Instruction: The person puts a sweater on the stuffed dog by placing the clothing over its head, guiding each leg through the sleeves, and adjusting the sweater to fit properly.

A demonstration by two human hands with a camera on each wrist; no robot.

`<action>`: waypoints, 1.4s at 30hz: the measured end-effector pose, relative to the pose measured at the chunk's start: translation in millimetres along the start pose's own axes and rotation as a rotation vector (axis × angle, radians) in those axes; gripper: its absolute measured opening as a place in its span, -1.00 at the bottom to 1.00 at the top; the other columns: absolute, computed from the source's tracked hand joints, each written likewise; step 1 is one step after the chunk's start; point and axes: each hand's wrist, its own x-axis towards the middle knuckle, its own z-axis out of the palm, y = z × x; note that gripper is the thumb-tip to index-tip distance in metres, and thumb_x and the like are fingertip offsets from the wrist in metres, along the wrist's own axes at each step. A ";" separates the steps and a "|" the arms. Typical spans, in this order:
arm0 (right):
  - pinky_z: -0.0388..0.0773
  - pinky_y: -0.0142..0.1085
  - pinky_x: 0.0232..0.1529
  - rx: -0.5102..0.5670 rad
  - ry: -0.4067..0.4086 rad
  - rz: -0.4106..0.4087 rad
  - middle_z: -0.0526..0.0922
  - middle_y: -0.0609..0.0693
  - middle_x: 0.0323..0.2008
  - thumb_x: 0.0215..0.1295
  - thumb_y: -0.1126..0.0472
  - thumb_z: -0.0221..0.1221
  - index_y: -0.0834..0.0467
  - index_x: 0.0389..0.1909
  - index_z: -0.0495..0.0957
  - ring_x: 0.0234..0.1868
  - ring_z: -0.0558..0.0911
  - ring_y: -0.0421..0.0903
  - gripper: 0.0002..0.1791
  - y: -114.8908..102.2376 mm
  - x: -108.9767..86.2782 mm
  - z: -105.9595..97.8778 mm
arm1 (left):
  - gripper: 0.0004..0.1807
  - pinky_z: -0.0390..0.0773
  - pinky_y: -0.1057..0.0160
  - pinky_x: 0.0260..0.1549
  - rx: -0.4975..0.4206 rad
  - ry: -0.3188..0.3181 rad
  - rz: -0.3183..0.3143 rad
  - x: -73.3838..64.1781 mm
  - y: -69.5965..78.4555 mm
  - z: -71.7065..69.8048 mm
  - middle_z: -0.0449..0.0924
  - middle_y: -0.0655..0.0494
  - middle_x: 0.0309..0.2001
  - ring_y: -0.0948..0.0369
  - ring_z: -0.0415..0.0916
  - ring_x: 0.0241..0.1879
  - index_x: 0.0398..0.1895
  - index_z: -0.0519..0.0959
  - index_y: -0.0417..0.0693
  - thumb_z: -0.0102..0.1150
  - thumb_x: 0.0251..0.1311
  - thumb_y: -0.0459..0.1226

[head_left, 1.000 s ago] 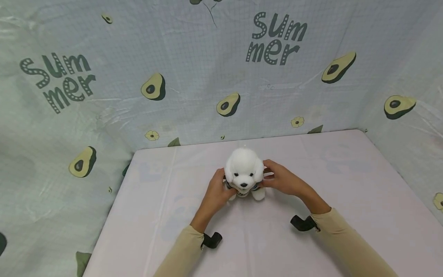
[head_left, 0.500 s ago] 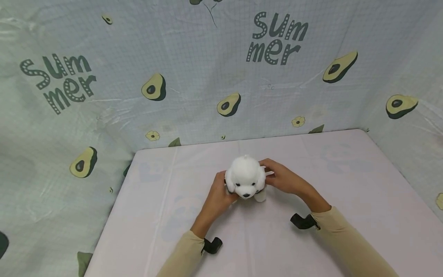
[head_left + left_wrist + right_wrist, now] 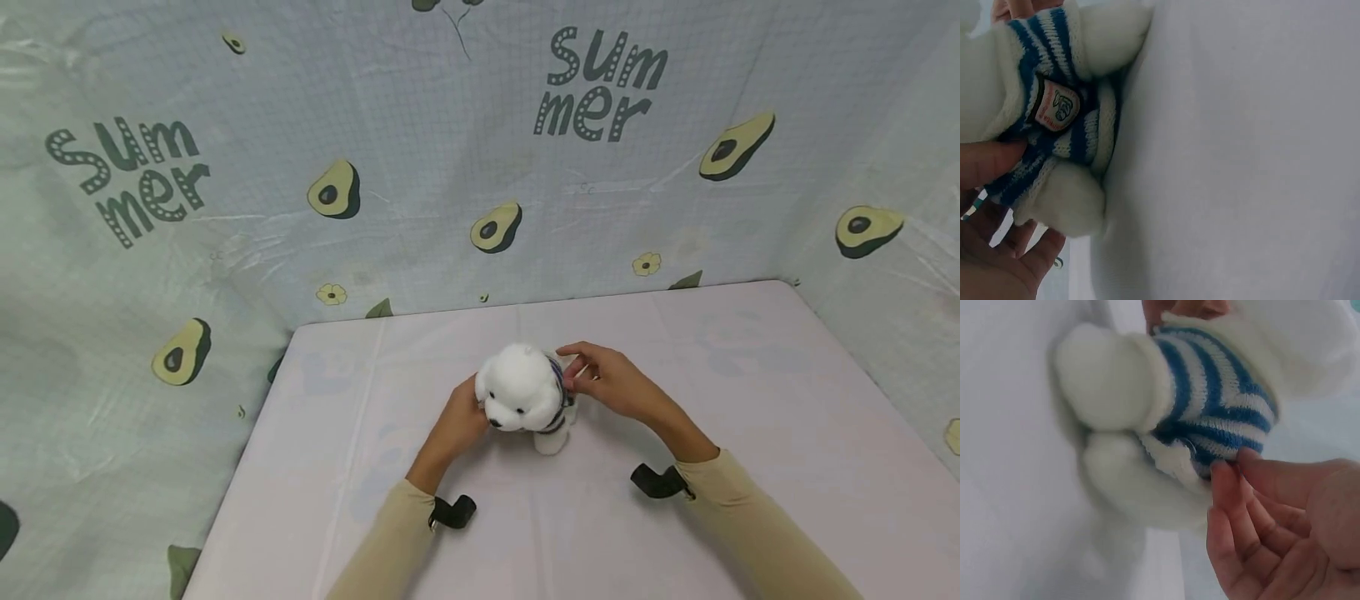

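A white plush dog (image 3: 519, 385) stands on the table in the head view, its face turned to the lower left. It wears a blue-and-white striped knit sweater (image 3: 1210, 375) with a chest patch (image 3: 1059, 107). My left hand (image 3: 457, 423) grips the dog at its chest and side; in the left wrist view the thumb (image 3: 991, 162) presses the sweater while the fingers curl behind. On the other side, my right hand (image 3: 613, 385) pinches the sweater's fabric between thumb and index fingertip near the dog's back, as the right wrist view shows. The dog's tail is hidden.
A pale pink cloth covers the table (image 3: 360, 500), whose back edge meets a hanging sheet (image 3: 420, 150) printed with avocados and "summer". Black camera mounts (image 3: 453, 512) jut from both sleeves over the table.
The plush dog has turned from facing forward to facing the lower left, its head dipping. My left hand shifted slightly left with it; the right fingers moved from its side to the sweater's back.
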 end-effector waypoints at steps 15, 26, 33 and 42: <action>0.58 -0.14 -0.11 -0.126 0.158 0.053 0.68 0.08 -0.07 0.48 0.11 0.21 0.22 0.07 0.60 -0.04 0.63 0.02 -0.69 3.3 4.1 4.0 | -0.75 0.50 0.23 -0.26 0.062 0.328 -0.202 -22.2 19.1 30.6 0.49 0.03 -0.26 0.18 0.48 -0.27 -0.08 0.37 -0.19 0.10 0.18 -0.48; 0.59 -0.28 -0.34 -0.031 0.151 0.113 0.67 0.07 -0.28 0.44 0.23 0.20 0.28 -0.06 0.58 -0.32 0.66 -0.11 -0.79 0.7 8.4 6.6 | -0.22 0.62 0.09 0.03 -0.251 0.211 -0.137 -23.3 22.4 42.5 0.37 -0.09 0.27 0.01 0.53 0.12 0.44 0.18 -0.12 0.30 0.16 -0.40; 0.59 -0.30 -0.37 -0.056 0.204 0.114 0.70 0.08 -0.30 0.42 0.24 0.21 0.29 -0.07 0.60 -0.34 0.67 -0.12 -0.80 -0.7 7.8 7.9 | -0.05 0.57 0.14 0.01 -0.232 0.265 -0.085 -14.3 21.5 57.2 0.19 -0.16 0.25 0.08 0.45 0.07 0.44 0.10 -0.17 0.49 0.06 -0.35; 0.53 0.07 0.09 -0.231 0.335 0.109 0.57 0.20 -0.01 0.34 0.25 0.27 0.27 -0.20 0.67 0.06 0.59 0.17 -0.85 2.9 3.3 12.0 | -0.09 0.52 0.10 0.16 -0.155 0.313 -0.102 -11.0 19.5 60.6 0.20 -0.15 0.21 0.06 0.35 0.20 0.43 0.14 -0.17 0.43 0.01 -0.38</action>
